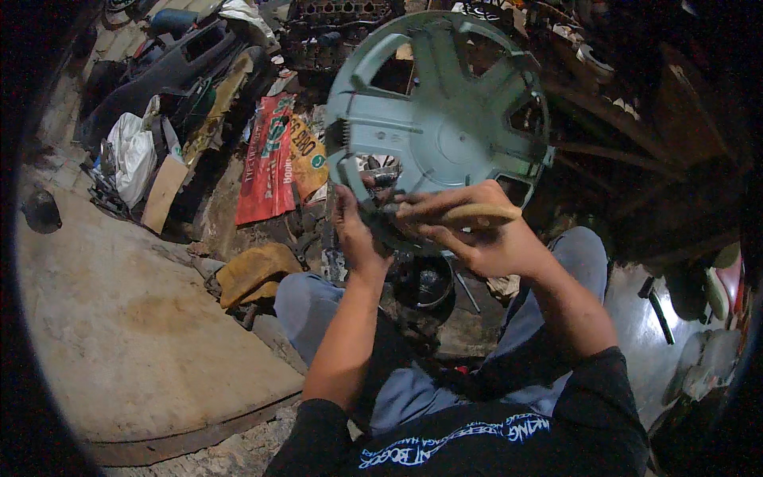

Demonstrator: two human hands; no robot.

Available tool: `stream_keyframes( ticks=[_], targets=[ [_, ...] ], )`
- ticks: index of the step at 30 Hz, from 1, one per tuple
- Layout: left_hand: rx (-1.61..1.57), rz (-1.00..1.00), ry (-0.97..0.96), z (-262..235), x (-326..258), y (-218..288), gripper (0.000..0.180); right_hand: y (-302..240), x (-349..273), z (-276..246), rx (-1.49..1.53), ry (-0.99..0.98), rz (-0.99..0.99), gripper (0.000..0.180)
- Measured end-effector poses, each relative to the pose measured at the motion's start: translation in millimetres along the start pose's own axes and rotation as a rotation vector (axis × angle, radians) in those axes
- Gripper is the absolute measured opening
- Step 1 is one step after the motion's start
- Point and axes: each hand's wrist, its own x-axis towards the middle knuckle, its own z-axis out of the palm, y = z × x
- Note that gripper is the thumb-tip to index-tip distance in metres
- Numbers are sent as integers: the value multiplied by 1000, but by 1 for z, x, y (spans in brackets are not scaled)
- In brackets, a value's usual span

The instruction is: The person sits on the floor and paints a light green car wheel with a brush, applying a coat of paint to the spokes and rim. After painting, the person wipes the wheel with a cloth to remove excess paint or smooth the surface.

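Note:
A pale grey-green plastic wheel cover (445,119) with spoke cut-outs is held upright in front of me, above my knees. My left hand (354,226) grips its lower left rim. My right hand (477,230) is closed around a wooden-handled tool (477,213), probably a brush, whose dark end lies against the cover's lower edge between the two hands. Both forearms come up from the lower edge in dark sleeves.
A round concrete slab (135,334) lies to my left. Behind it are a red banner (266,159), a white bag (133,155), a yellowish rag (254,270) and dark car parts (167,71). A dark round pot (425,282) sits between my knees. Wooden beams (620,135) stand at right.

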Motion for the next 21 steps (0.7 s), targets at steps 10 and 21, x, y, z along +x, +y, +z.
stream_keyframes(
  ticks=[10, 21],
  targets=[
    [170, 164, 154, -8, 6, -1, 45, -8, -1, -17, 55, -170, 304, 15],
    [155, 167, 110, 11, -1, 2, 42, -13, -2, -25, 128, -66, 287, 15]
  ],
)
